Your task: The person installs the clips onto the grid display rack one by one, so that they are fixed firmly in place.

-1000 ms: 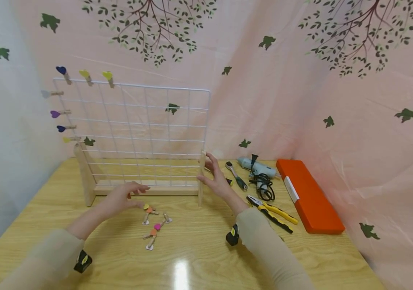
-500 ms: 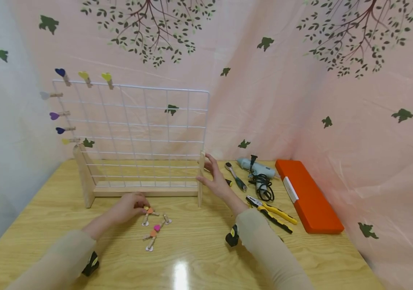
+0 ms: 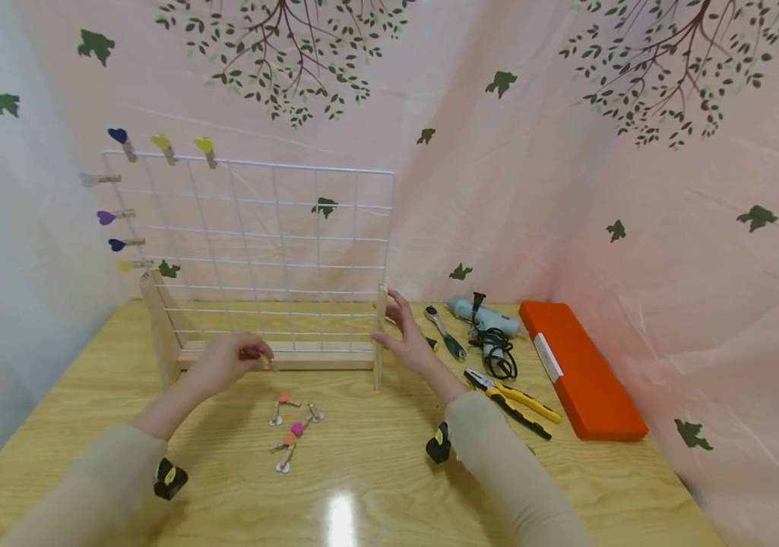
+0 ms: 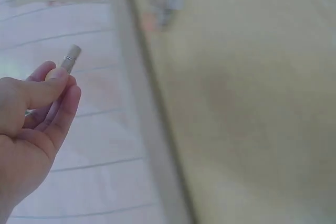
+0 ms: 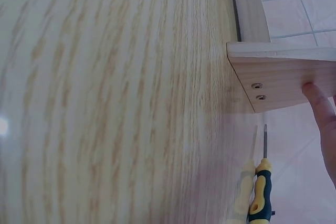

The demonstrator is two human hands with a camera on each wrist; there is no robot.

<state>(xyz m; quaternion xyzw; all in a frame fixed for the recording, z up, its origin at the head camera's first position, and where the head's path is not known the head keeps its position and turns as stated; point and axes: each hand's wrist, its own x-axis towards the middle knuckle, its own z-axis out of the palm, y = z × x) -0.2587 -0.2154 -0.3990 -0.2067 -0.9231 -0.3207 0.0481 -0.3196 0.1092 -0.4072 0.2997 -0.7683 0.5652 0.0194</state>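
Note:
My left hand [image 3: 221, 363] pinches a small wooden clothespin [image 4: 72, 57] between thumb and fingertips, in front of the stand's lower bar. A bit of yellow shows at its held end; the rest is hidden by the fingers. My right hand [image 3: 411, 342] holds the right wooden side piece [image 3: 379, 357] of the wire grid stand [image 3: 280, 362], its thumb [image 5: 317, 103] on the outer face in the right wrist view. Heart clothespins, including a purple one [image 3: 106, 218] and a dark blue one [image 3: 118, 135], are clipped along the grid's left and top edges.
Several more heart clothespins, one with a pink heart [image 3: 296, 429], lie on the table before the stand. At right are a screwdriver [image 5: 261, 195], a ratchet [image 3: 445, 332], a glue gun [image 3: 485, 315] with coiled cord, yellow-black pliers [image 3: 512, 401] and an orange case [image 3: 587, 372].
My left hand came down to the loose clothespins, picked up the yellow one and lifted it back toward the stand's lower bar. The right hand stays on the side piece.

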